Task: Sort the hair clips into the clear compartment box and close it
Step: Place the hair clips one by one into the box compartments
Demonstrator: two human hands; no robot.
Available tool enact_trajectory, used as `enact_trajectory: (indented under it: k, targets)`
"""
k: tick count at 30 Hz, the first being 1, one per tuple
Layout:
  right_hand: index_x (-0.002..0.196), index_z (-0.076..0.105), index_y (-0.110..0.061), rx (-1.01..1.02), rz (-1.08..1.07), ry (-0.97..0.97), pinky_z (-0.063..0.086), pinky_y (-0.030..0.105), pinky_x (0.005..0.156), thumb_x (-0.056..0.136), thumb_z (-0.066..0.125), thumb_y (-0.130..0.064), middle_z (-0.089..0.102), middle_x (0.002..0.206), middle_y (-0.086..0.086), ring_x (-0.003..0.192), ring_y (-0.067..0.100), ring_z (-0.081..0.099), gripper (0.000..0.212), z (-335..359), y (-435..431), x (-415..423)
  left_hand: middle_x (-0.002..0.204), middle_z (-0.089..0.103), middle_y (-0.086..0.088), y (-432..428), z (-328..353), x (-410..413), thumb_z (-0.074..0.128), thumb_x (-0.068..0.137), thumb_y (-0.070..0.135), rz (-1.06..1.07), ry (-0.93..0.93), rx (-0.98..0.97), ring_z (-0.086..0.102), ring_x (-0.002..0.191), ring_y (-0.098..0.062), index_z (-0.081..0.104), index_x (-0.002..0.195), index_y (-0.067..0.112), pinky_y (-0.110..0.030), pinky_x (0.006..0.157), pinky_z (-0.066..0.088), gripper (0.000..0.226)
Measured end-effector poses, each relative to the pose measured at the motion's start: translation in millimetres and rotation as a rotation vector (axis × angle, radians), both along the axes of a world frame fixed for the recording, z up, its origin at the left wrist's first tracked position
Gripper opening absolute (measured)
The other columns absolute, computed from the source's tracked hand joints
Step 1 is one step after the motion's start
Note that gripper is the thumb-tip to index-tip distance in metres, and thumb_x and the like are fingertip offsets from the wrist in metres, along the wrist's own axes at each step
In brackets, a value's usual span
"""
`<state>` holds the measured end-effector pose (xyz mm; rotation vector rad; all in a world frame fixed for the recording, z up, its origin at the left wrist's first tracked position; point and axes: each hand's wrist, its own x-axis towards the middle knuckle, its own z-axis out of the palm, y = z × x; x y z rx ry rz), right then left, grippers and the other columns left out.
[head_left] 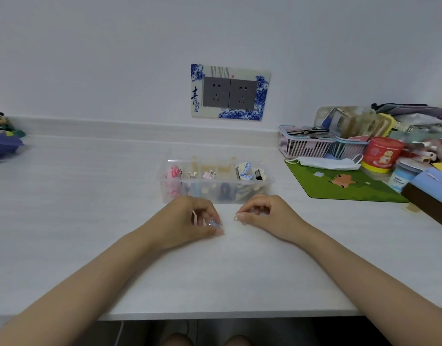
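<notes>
On the white wood-grain table (90, 196), the left hand (190, 221) rests with its fingers (216, 232) curled around a small pale-blue and clear hair clip (213, 224). Just beyond both hands stands the clear plastic compartment box (215, 181), open, with pink, blue and dark clips lying in its sections. The right hand (267, 216) rests beside the left, thumb and forefinger pinched on a tiny clear piece (241, 221) too small to identify. Farther right lies a green mat (339, 183).
</notes>
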<state>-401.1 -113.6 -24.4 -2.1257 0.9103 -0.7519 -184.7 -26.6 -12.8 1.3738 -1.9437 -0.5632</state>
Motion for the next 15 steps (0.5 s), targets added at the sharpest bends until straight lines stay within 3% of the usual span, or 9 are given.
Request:
enact_trajectory:
  k: [3,7,10,15]
  targets:
    - [0.08,0.074,-0.029,-0.057,0.019,0.007,0.04,0.017,0.07,0.074,0.077,-0.03,0.06,0.077,-0.017,0.07,0.006,0.046,0.006,-6,-1,-3,0.07,0.068,0.007,-7,18,4,0.077,0.074,0.021,0.124,0.154,-0.162,0.055,0.061,-0.001,0.073,0.075,0.024,-0.015,0.06,0.042,0.005]
    - [0.082,0.074,-0.031,-0.07,0.052,0.021,0.041,0.018,0.071,0.074,0.077,-0.029,0.063,0.083,-0.01,0.071,0.005,0.046,0.009,-6,0,-4,0.075,0.071,0.012,-37,41,1,0.073,0.079,0.023,0.288,0.262,-0.3,0.06,0.064,0.006,0.075,0.083,0.02,-0.008,0.062,0.041,0.005]
    - [0.083,0.075,-0.03,-0.077,0.044,0.01,0.04,0.015,0.07,0.075,0.077,-0.028,0.064,0.084,-0.008,0.072,0.006,0.047,0.008,-7,-1,-5,0.085,0.073,0.007,-64,38,-4,0.069,0.082,0.029,0.346,0.173,-0.266,0.063,0.075,0.008,0.074,0.094,0.018,-0.005,0.068,0.04,0.017]
    - [0.082,0.076,-0.026,-0.044,0.017,-0.018,0.041,0.016,0.07,0.074,0.078,-0.025,0.064,0.083,-0.006,0.072,0.007,0.048,0.008,-8,1,-7,0.119,0.067,0.004,-70,29,-3,0.052,0.091,0.039,0.365,-0.132,-0.217,0.056,0.115,-0.013,0.064,0.118,0.02,-0.023,0.092,0.038,0.035]
